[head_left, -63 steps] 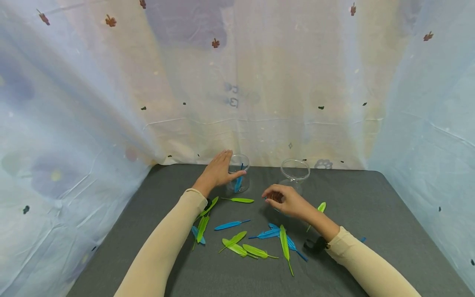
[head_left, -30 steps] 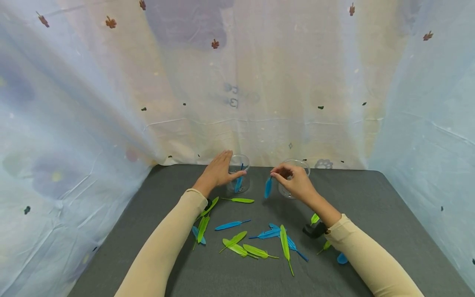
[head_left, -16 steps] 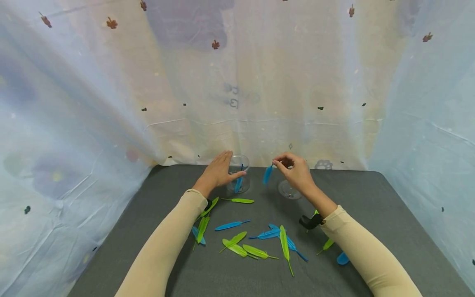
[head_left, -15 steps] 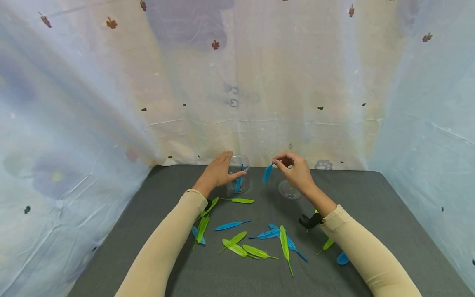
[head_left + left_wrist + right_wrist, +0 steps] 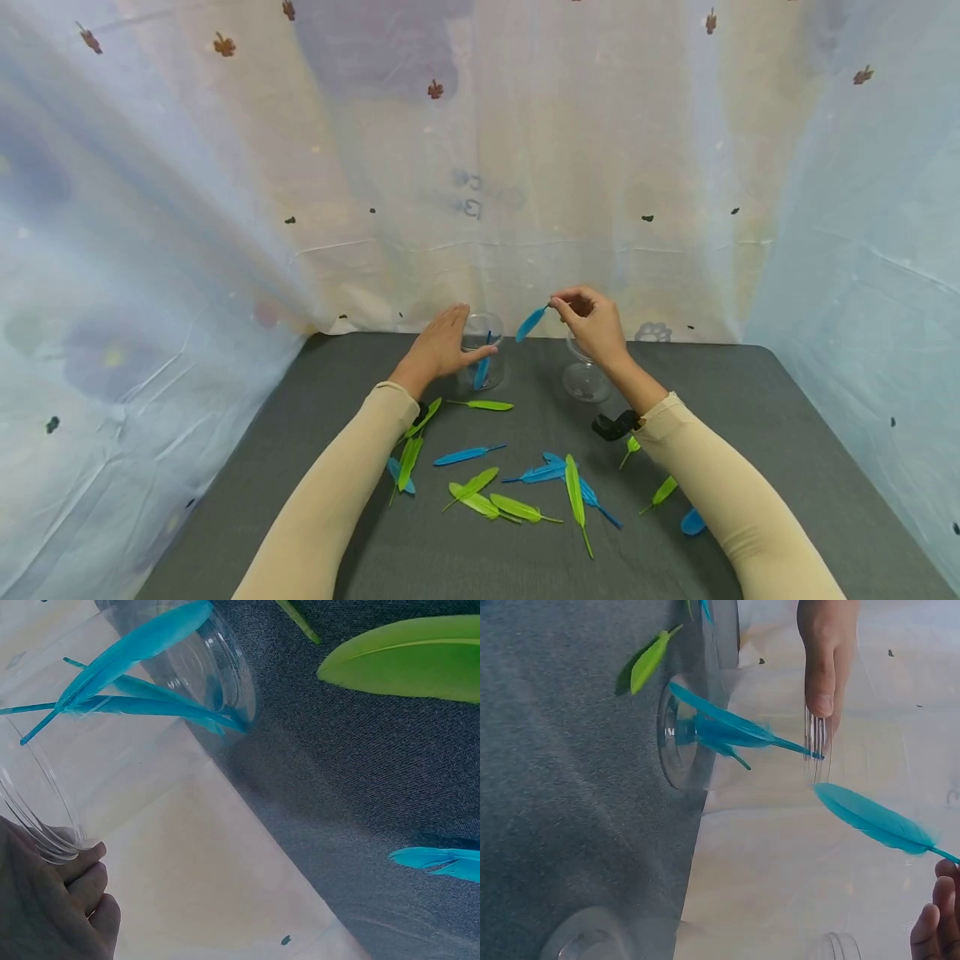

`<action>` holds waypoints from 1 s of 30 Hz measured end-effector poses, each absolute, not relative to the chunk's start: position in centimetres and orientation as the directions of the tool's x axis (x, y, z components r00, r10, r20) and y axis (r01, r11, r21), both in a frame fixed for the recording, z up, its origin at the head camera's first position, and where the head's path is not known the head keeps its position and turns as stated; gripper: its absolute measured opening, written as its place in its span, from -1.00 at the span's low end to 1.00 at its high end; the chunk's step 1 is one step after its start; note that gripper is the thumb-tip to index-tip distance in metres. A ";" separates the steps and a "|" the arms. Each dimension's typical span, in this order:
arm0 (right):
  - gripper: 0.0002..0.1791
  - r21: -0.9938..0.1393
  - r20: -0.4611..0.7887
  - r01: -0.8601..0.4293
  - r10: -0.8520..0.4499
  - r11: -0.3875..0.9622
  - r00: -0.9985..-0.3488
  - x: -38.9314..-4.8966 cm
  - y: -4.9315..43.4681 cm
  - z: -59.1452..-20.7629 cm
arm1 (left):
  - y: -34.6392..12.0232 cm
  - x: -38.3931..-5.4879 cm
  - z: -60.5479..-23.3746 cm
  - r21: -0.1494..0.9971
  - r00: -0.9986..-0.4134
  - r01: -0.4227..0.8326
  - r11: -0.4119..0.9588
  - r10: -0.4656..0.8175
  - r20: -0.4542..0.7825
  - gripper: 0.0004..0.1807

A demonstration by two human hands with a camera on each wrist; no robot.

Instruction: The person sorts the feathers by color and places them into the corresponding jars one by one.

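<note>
My left hand (image 5: 438, 348) holds a clear jar (image 5: 495, 377) near its rim, thumb on the near side and fingers behind. Blue feathers (image 5: 135, 652) stand inside this jar, leaning against its wall. My right hand (image 5: 596, 327) pinches another blue feather (image 5: 531, 323) by its quill tip. That feather hangs in the air to the right of the left jar's rim, its vane slanting down and left. In the right wrist view the vane's tip overlaps the rim (image 5: 817, 754). A second clear jar (image 5: 587, 383) stands below my right hand, partly hidden by it.
Green feathers (image 5: 575, 492) and blue feathers (image 5: 463, 456) lie scattered on the dark grey table (image 5: 450, 558). One green feather (image 5: 489, 405) lies just in front of the left jar. Some feathers are partly under the forearms. A patterned curtain (image 5: 525, 167) hangs behind the table.
My right hand has risen from low over the table, past the second jar, bringing the blue feather up; the vane has swung toward the left jar. My left hand has stayed at its jar.
</note>
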State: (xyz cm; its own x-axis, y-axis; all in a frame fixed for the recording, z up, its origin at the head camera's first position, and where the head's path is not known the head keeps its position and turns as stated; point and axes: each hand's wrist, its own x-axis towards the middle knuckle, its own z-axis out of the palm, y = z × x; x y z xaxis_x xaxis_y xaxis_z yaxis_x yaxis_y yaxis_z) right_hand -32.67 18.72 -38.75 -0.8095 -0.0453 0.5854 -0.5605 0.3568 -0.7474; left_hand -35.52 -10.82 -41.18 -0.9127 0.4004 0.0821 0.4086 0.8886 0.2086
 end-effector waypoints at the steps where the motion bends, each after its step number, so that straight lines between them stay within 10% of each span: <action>1: -0.78 -0.751 0.587 -0.564 -0.043 0.343 -0.808 -32.9 18.6 -38.7 | -10.8 -35.5 -41.1 0.208 -0.913 0.408 0.889 0.400 0.081 0.20; 30: -0.77 -0.829 0.519 -0.515 -0.040 0.220 -0.854 -35.2 14.0 -39.7 | -10.9 -35.7 -41.5 0.217 -0.917 0.399 0.891 0.389 0.092 0.22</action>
State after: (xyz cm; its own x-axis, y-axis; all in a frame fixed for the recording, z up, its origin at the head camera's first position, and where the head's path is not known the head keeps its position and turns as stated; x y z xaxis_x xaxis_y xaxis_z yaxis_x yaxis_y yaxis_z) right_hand -35.15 13.99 -39.70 -0.8535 -0.0401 0.5195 -0.5146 0.2204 -0.8286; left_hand -35.72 -10.87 -41.50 -0.9167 0.3887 0.0923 0.3995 0.8908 0.2166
